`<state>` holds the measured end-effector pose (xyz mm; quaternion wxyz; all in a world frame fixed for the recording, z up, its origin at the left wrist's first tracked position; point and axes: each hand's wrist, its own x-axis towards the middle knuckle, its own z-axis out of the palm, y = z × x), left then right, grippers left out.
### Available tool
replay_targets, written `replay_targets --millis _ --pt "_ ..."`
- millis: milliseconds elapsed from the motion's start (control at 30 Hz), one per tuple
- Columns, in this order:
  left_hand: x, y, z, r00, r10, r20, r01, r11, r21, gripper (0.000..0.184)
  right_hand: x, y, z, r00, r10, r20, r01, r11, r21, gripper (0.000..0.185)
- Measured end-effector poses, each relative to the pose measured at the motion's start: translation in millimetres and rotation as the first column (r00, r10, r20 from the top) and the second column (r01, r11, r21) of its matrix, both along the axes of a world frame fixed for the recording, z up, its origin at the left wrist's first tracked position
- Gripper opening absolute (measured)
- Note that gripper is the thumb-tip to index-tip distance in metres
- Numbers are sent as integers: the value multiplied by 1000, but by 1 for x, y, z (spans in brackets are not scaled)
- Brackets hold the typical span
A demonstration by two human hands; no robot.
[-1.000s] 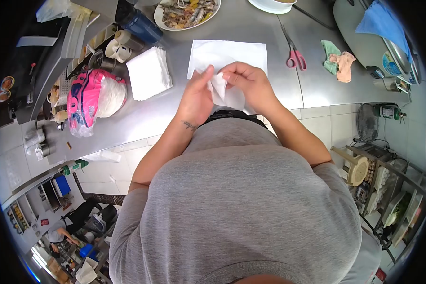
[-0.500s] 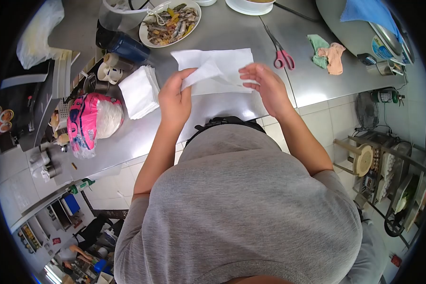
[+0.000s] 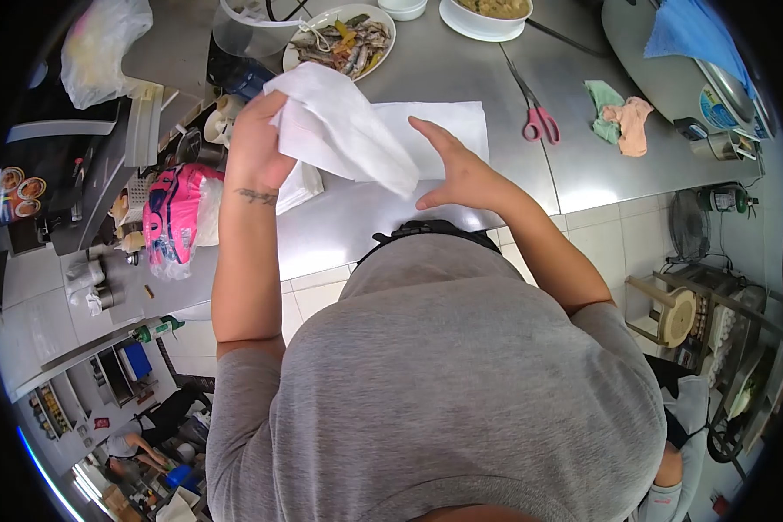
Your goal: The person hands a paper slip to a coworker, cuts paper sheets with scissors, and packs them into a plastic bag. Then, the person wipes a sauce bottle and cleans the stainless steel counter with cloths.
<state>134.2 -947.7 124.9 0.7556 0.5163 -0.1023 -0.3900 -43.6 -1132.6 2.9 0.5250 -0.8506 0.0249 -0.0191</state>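
Observation:
My left hand [image 3: 257, 146] is closed on the edge of a white paper towel [image 3: 344, 126], which hangs out to the right over the counter. Under and beyond it, a flat white sheet [image 3: 461, 135] lies on the steel surface. My right hand [image 3: 468, 178] is open by the front of that sheet, thumb and fingers spread, with nothing in them. A stack of folded white paper towels [image 3: 303, 188] sits near my left wrist, partly covered by the hand and the held towel.
Pink-handled scissors [image 3: 539, 123] and green and peach cloths [image 3: 622, 126] lie to the right on the counter. At the back stand a plate of fish [image 3: 384, 59] and a white bowl [image 3: 487, 28]. A pink plastic pack [image 3: 172, 213] is at the left. Other people are behind me.
My left hand has moved left and up with the paper towel, which is now spread wider. My right hand has shifted left and lower, with its fingers opened apart. The view has shifted slightly.

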Motion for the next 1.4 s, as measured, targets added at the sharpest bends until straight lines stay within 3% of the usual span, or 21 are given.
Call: replay_targets --millis 67,100,167,200,233,333,433,467,533,600,667,733,800,867,933,1000,1033,1133,1233,1300,1400 --pt "30 18 -34 843 -292 -451 107 914 -391 36 0 -1 -2 999 -28 41 22 990 142 100" --pt "28 14 -42 776 -459 -432 184 821 -541 38 -1 3 0 995 -70 77 50 970 240 93" --pt "7 -1 -49 868 74 -492 -138 986 -96 39 1 6 2 984 -156 83 102 887 450 73" --pt "-4 -7 -49 841 338 -422 -313 941 130 39 3 5 3 980 -191 54 129 820 557 61" --pt "-5 1 -66 842 293 -452 -274 956 109 34 4 4 3 975 -222 21 154 741 654 50" --pt "1 46 -134 670 -166 -723 -84 951 -296 26 4 2 2 954 -295 -58 205 497 843 23" --pt "-19 64 -186 651 -375 -660 91 902 -422 17 5 1 7 913 -405 -46 267 507 819 21" --pt "-32 63 -179 777 -273 -567 211 962 -174 17 5 -1 4 903 -430 15 268 588 763 20" --pt "-61 52 -146 952 -171 -254 261 889 377 22 8 -9 -6 880 -453 144 274 731 625 19" --pt "-60 52 -153 900 -288 326 -10 735 678 38 5 -12 8 894 -409 182 301 850 432 17" --pt "-35 70 -195 344 -501 794 -459 648 608 48 5 -15 22 894 -338 295 295 938 182 16" --pt "-48 35 -118 486 68 871 -505 835 217 57 9 -21 32 862 -207 463 292 949 -120 17" --pt "-58 16 -48 219 170 961 -456 888 -53 61 14 -24 55 852 -24 523 214 928 -306 17" --pt "-71 -12 2 -29 -124 992 -375 921 105 52 21 -24 74 815 90 572 186 895 -406 19" --pt "-67 -18 8 -165 -256 952 -338 922 189 42 29 -26 86 756 135 640 203 882 -426 23" --pt "-44 -28 -2 -176 -250 952 -300 935 190 32 33 -20 90 798 -47 601 216 953 -213 32" --pt "-39 -35 -3 -44 -89 995 -302 951 71 15 34 -19 89 815 -138 562 233 967 -100 36" --pt "-26 -36 -3 500 100 860 -444 882 156 18 27 -42 57 998 -57 -38 54 997 -59 43" --pt "16 -18 -50 699 115 705 -372 901 222 23 7 -64 -1 963 -190 -190 219 965 143 37" --pt "19 -13 -86 802 43 595 -306 886 348 26 -13 -67 -28 906 -334 -259 415 822 390 36" --pt "22 -12 -168 894 -23 448 -186 890 417 32 -17 -71 -51 817 -456 -354 577 657 485 33"
